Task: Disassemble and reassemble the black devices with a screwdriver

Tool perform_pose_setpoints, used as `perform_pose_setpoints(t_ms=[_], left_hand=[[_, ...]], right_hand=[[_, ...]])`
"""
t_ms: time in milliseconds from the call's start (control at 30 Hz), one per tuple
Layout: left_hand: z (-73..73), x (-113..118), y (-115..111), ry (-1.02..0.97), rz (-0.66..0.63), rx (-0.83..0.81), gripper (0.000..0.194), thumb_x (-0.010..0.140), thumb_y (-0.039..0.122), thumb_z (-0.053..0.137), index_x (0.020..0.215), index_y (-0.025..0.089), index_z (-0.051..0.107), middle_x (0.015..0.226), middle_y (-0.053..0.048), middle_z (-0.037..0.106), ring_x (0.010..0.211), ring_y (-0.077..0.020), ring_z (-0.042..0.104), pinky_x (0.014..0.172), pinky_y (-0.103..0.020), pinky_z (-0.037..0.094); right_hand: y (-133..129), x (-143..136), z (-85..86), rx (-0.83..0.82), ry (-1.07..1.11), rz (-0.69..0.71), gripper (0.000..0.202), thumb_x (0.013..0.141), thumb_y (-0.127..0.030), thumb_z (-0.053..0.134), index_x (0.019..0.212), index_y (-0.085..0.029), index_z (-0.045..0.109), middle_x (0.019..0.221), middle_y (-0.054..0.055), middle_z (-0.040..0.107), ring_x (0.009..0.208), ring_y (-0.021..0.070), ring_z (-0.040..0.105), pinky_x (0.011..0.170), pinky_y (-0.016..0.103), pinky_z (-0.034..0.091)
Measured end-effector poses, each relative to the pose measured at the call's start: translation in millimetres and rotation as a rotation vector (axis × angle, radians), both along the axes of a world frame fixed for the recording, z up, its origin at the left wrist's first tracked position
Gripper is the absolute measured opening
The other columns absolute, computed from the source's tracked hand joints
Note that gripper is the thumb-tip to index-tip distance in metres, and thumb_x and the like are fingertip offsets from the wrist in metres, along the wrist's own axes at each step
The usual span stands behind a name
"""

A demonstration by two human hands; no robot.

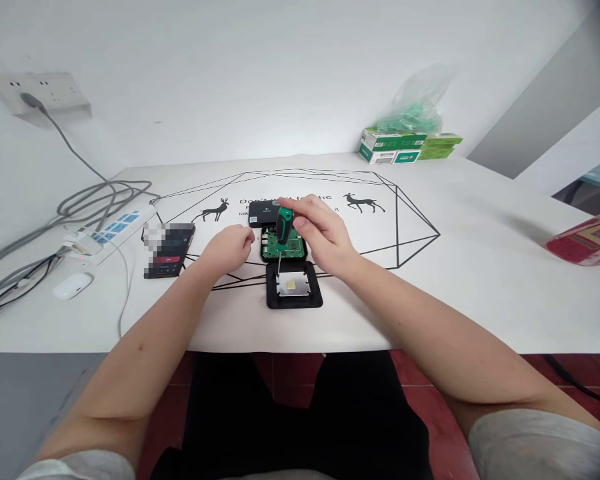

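Observation:
A screwdriver (pixel 284 227) with a green and black handle stands nearly upright, its thin shaft pointing down at the near edge of a green circuit board (pixel 296 248) in a black case. My right hand (pixel 325 233) is closed on the handle from the right, index finger lying over its top. My left hand (pixel 234 245) is curled at the case's left side; whatever its fingers hold, if anything, is hidden. A black cover (pixel 275 302) with a silver metal plate (pixel 303 285) and a small pale pad lies in front of the board. Behind it sits a flat black box (pixel 263 213) with a white label.
On the left lie a phone (pixel 173 250), a white earbud case (pixel 73 285), a power strip (pixel 125 230) and tangled grey cables (pixel 95 200). Green and white boxes (pixel 393 147) with a plastic bag (pixel 415 110) stand at the back right. A red package (pixel 587 240) is at far right.

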State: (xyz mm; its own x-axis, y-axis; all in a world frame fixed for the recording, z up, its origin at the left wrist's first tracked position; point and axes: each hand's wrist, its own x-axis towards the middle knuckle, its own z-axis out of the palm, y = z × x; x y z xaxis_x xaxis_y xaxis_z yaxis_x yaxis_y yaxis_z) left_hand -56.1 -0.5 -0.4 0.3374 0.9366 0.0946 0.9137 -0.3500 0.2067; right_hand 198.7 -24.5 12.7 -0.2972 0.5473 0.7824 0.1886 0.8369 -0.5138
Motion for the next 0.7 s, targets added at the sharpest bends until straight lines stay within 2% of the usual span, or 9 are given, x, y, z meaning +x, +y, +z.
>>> perform_pose_setpoints(t_ms=[100, 200, 333, 433, 567, 700], left_hand=[[-1.4, -2, 1, 0.007, -0.019, 0.007, 0.028, 0.099, 0.018, 0.047, 0.111, 0.021, 0.073, 0.116, -0.011, 0.076, 0.108, -0.0301, 0.070, 0.095, -0.042, 0.055], [-2.7, -2, 1, 0.030, -0.027, 0.026, 0.029, 0.100, 0.018, 0.047, 0.111, 0.021, 0.073, 0.114, -0.011, 0.075, 0.111, -0.0306, 0.069, 0.100, -0.043, 0.054], [-5.3, 4, -1, 0.108, -0.043, 0.073, 0.030, 0.099, 0.018, 0.050, 0.117, 0.019, 0.074, 0.118, -0.016, 0.073, 0.118, -0.0358, 0.064, 0.104, -0.049, 0.052], [-6.7, 10, -4, 0.157, -0.039, 0.084, 0.032, 0.100, 0.018, 0.052, 0.125, 0.016, 0.072, 0.127, -0.019, 0.070, 0.125, -0.0399, 0.059, 0.105, -0.052, 0.051], [-5.3, 14, -6, 0.199, 0.008, 0.054, 0.037, 0.103, 0.023, 0.054, 0.137, 0.016, 0.068, 0.138, -0.019, 0.068, 0.134, -0.0411, 0.055, 0.108, -0.054, 0.049], [-3.0, 14, -6, 0.241, 0.105, 0.052, 0.040, 0.105, 0.025, 0.054, 0.144, 0.021, 0.063, 0.148, -0.016, 0.065, 0.140, -0.0404, 0.050, 0.112, -0.057, 0.045]], right_hand=[[0, -1, 2.0, -0.009, 0.031, -0.026, 0.038, 0.113, -0.049, 0.049, 0.136, -0.035, 0.075, 0.098, 0.005, 0.066, 0.096, 0.0238, 0.063, 0.091, 0.047, 0.058], [-1, -4, 3.5, -0.044, 0.086, -0.036, 0.032, 0.106, -0.055, 0.062, 0.125, -0.033, 0.074, 0.110, 0.006, 0.066, 0.096, 0.0226, 0.064, 0.087, 0.045, 0.061], [-6, -9, 3.4, -0.265, 0.183, 0.023, 0.037, 0.096, -0.061, 0.075, 0.114, -0.032, 0.062, 0.142, 0.008, 0.064, 0.097, 0.0208, 0.070, 0.082, 0.042, 0.064], [-10, -11, 1.5, -0.371, 0.216, 0.039, 0.043, 0.092, -0.063, 0.080, 0.109, -0.032, 0.055, 0.142, 0.006, 0.069, 0.091, 0.0202, 0.073, 0.080, 0.042, 0.064], [-10, -11, -0.3, -0.314, 0.195, 0.001, 0.045, 0.091, -0.066, 0.079, 0.109, -0.031, 0.057, 0.135, 0.006, 0.074, 0.090, 0.0194, 0.072, 0.082, 0.042, 0.063], [-8, -9, 0.8, -0.154, 0.101, 0.012, 0.042, 0.099, -0.063, 0.072, 0.123, -0.030, 0.066, 0.129, 0.007, 0.077, 0.093, 0.0196, 0.070, 0.081, 0.040, 0.060]])
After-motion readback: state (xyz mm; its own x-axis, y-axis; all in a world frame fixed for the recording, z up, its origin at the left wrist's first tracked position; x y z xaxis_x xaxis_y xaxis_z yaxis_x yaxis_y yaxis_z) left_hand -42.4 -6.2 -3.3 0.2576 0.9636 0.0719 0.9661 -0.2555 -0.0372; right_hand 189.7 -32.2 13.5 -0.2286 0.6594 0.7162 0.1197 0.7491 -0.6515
